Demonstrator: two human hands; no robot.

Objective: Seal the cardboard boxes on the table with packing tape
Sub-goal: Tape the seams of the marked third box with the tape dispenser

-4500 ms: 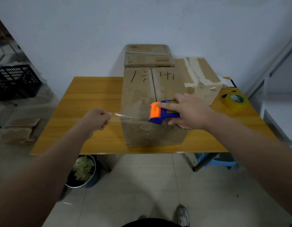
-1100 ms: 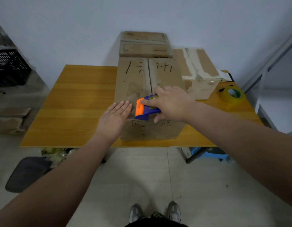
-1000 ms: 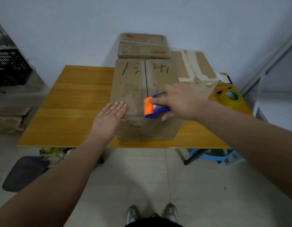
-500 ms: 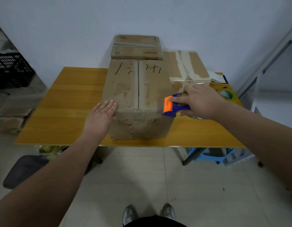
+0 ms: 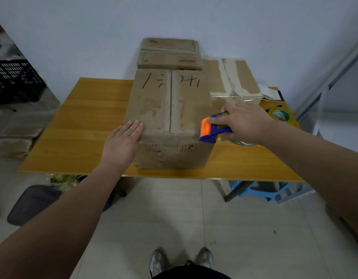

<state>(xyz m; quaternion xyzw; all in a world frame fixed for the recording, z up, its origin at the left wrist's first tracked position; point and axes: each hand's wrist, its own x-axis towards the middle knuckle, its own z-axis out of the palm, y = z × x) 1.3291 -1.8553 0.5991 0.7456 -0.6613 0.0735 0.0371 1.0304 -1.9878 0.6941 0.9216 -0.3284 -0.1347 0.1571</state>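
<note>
Cardboard box (image 5: 170, 109), marker writing on its flaps, stands at the table's (image 5: 89, 117) near edge between both hands. Left hand (image 5: 122, 146): fingers (image 5: 134, 127) straight and together, laid flat on the box's near-left top corner, judged to be steadying it and pressing down a tape end. Just right of those fingertips runs the centre flap seam, which appears untaped along its length. Right hand (image 5: 244, 123): fingers curled round the blue-and-orange tape dispenser (image 5: 211, 130), its orange edge at the box's near-right corner, apparently finishing a strip across the front edge. Beyond the right knuckles are a taped box (image 5: 234, 81) and a spare tape roll (image 5: 281, 115).

Surface: orange wood-grain top. Room: black crate (image 5: 13, 81) far left, pale wall, tiled floor, blue stool (image 5: 254, 190) under the table.
</note>
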